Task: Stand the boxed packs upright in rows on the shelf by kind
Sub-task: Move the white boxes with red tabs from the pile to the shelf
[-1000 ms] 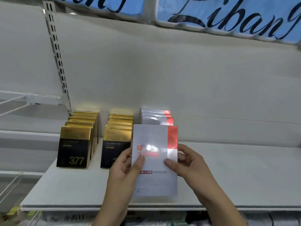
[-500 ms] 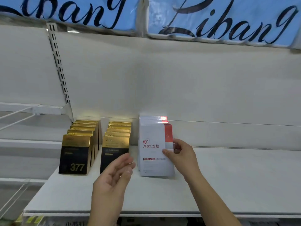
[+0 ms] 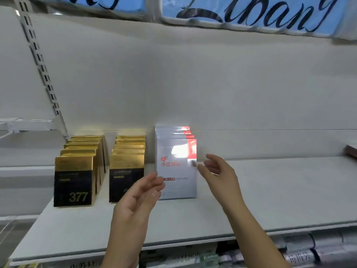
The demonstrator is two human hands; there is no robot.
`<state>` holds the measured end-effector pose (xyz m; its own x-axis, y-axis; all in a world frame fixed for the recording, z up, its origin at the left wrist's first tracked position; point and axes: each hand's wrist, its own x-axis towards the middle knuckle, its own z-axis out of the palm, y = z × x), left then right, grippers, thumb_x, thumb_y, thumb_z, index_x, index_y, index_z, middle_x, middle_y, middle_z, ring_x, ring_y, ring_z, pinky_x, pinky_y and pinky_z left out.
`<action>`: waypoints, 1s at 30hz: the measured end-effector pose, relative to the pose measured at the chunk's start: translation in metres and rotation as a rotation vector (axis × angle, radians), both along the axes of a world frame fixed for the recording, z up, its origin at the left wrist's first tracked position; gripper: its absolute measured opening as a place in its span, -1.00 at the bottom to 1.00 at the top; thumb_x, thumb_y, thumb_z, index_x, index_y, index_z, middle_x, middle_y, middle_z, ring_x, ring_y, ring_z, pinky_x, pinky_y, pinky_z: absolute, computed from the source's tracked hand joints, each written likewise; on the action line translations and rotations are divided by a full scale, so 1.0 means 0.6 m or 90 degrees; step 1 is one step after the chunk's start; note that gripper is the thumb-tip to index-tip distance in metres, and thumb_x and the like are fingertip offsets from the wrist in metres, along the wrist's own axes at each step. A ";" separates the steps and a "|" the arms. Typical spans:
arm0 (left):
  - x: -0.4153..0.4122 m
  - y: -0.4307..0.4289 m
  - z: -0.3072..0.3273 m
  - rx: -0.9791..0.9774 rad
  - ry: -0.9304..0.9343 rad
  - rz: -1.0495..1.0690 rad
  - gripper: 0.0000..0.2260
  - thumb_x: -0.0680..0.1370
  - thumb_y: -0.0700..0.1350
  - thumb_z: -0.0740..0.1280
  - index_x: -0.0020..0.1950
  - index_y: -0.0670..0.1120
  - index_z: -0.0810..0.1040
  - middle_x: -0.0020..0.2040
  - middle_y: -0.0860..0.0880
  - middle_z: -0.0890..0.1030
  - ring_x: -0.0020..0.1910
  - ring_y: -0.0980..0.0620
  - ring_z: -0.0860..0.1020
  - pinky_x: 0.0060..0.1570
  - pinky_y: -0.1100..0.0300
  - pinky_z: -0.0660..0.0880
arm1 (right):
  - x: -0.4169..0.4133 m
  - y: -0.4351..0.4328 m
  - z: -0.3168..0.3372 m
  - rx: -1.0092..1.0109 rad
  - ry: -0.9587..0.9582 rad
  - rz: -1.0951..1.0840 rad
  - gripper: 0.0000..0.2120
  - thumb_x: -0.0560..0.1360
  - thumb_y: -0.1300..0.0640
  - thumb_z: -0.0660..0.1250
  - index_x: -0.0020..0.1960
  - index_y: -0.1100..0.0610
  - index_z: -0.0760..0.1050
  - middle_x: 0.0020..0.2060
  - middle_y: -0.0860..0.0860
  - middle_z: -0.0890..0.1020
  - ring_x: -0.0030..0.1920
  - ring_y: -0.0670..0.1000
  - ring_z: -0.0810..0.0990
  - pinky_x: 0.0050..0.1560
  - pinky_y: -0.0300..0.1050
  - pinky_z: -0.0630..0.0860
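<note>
A silver-white pack with a red corner (image 3: 176, 171) stands upright at the front of a row of several like packs on the white shelf (image 3: 270, 200). To its left stand two rows of gold-and-black boxes, one row (image 3: 74, 180) marked 377 and another (image 3: 126, 176) beside it. My left hand (image 3: 139, 198) hovers with relaxed fingers just in front of the silver pack's lower left corner. My right hand (image 3: 218, 171) is open beside the pack's right edge, fingertips close to it, holding nothing.
The shelf's back wall is plain white with a slotted upright (image 3: 38, 60) at left. Blue packs with black script (image 3: 251, 14) lie on the shelf above. A dark object (image 3: 351, 150) sits at the far right edge. Goods fill the shelf below (image 3: 289, 252).
The silver pack went from both hands onto the shelf at the front of its row. Both hands have let go of it and drawn slightly away.
</note>
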<state>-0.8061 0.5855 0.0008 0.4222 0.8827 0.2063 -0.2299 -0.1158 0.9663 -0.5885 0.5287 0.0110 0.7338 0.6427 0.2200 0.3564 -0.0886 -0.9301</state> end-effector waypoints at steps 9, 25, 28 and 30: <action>0.225 -0.094 -0.010 0.061 -0.027 -0.366 -0.63 0.57 0.06 0.38 0.37 0.29 0.53 0.38 0.23 0.58 0.38 0.21 0.52 0.33 0.08 0.37 | 0.062 -0.289 0.042 0.135 0.023 -0.141 -0.57 0.58 0.15 0.42 0.38 -0.15 0.46 0.25 -0.22 0.63 0.26 -0.27 0.57 0.26 -0.22 0.51; 0.647 -0.590 0.019 0.130 -0.071 -0.644 -0.54 0.50 0.12 0.38 0.41 0.20 0.53 0.40 0.16 0.58 0.41 0.15 0.52 0.36 0.12 0.43 | 0.292 -0.835 0.029 0.173 -0.030 -0.364 -0.50 0.47 -0.19 0.42 0.39 -0.31 0.43 0.34 -0.33 0.54 0.38 -0.25 0.48 0.39 -0.07 0.43; 0.702 -0.646 0.021 0.134 -0.067 -0.661 -0.54 0.52 0.08 0.37 0.43 0.16 0.52 0.39 0.16 0.59 0.40 0.14 0.52 0.34 0.11 0.42 | 0.339 -0.883 0.022 0.177 -0.027 -0.368 -0.52 0.49 -0.13 0.43 0.39 -0.30 0.43 0.33 -0.34 0.54 0.39 -0.25 0.47 0.40 -0.10 0.42; 0.739 -0.677 0.019 0.131 -0.057 -0.678 -0.55 0.54 0.03 0.37 0.44 0.13 0.52 0.38 0.16 0.59 0.40 0.15 0.53 0.34 0.07 0.39 | 0.372 -0.908 0.014 0.185 -0.024 -0.376 -0.51 0.50 -0.09 0.43 0.41 -0.26 0.43 0.33 -0.34 0.54 0.38 -0.26 0.47 0.38 -0.14 0.42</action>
<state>-0.3626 0.1790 0.0120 0.9260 0.0171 0.3773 -0.3776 0.0268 0.9256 -0.3656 -0.0161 0.0195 0.9334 0.0443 0.3561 0.3574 -0.0259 -0.9336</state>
